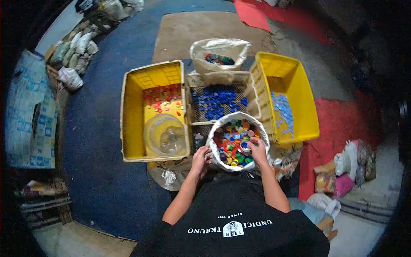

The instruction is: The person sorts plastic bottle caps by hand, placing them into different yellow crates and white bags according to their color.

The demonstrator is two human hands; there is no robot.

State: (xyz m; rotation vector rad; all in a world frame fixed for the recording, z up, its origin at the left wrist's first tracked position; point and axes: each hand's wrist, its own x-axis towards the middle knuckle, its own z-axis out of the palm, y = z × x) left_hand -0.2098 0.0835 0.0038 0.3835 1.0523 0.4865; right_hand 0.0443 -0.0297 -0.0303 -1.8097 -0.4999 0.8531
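Observation:
A white woven sack (pixel 212 159) full of mixed-colour plastic bottle caps (pixel 233 143) stands open right in front of me. My right hand (pixel 257 152) is over the sack's right side, its fingers closed on a bottle cap (pixel 245 145) that looks white and blue. At the sack's left rim is my left hand (pixel 201 160), fingers slightly curled and apart, with nothing seen in it. Beyond the sack, dark blue caps (pixel 218 102) lie in a pale mesh crate (pixel 222 77).
On the left, a yellow crate (pixel 132 115) holds red caps (pixel 163 96) and a clear round tub (pixel 150 132). Light blue caps (pixel 281 112) lie in the tilted yellow crate (pixel 305 107) on the right. Behind the mesh crate stands another white sack (pixel 201 62). Filled bags (pixel 77 51) line the left side.

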